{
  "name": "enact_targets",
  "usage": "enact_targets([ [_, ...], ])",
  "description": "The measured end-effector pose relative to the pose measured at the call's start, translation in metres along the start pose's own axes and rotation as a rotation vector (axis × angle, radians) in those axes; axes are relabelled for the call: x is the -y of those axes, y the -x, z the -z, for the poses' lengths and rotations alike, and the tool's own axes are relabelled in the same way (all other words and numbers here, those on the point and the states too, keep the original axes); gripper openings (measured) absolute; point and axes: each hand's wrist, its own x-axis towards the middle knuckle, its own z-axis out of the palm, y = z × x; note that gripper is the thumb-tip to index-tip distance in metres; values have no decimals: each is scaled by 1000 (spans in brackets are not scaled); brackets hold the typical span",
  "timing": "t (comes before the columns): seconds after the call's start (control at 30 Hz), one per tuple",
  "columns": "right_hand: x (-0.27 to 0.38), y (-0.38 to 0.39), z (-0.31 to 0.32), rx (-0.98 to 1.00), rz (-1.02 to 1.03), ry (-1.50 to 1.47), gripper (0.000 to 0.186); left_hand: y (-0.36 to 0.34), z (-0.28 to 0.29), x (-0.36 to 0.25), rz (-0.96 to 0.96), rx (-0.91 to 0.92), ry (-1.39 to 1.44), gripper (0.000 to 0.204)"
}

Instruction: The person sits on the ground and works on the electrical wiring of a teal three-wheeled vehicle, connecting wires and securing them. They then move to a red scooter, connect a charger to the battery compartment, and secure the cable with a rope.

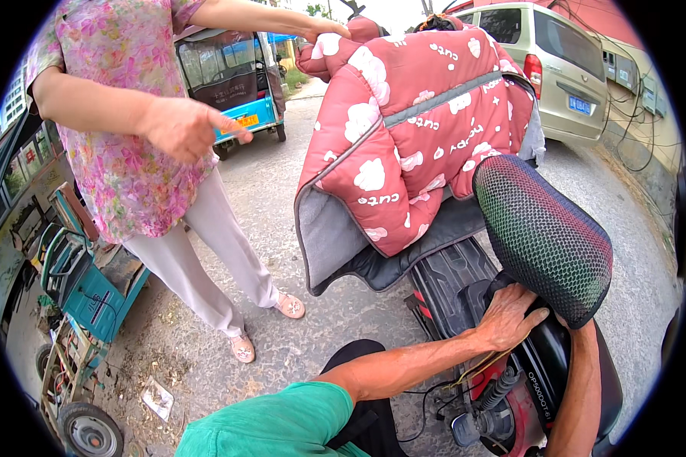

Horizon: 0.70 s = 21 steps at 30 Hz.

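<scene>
The mesh-covered seat [545, 240] of an electric scooter is tipped up on the right. My left hand [508, 318] reaches in under its near edge, thumb showing and fingers bent. Whatever the fingers close on is hidden. Thin yellowish wires [480, 369] run beside that hand. From below right, my right hand [575, 329] comes up to the seat's lower end, with its fingers out of sight behind it. Below the seat lie a black glossy body panel [545, 365] and a shock absorber [500, 390].
A quilted pink windshield blanket [427, 145] covers the scooter's front. At left, a person in a floral top [122, 152] touches the blanket and points. A blue three-wheeler [240, 87], a beige van [560, 61] and a small blue cart [91, 297] stand around.
</scene>
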Motion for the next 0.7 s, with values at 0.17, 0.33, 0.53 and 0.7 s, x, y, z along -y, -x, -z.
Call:
enact_targets([
  [0.17,-28,2,-11,-37,31,-57,41,0,-1,-2,6,4,-6,52],
  [0.33,-26,2,-10,7,32,-81,43,1,-1,2,-3,5,-14,54],
  [0.53,-34,1,-13,-12,11,-108,43,-5,5,-2,56,91,-16,56],
  [0.7,-17,-1,-6,-23,62,-86,46,-8,5,-2,44,72,-21,54],
])
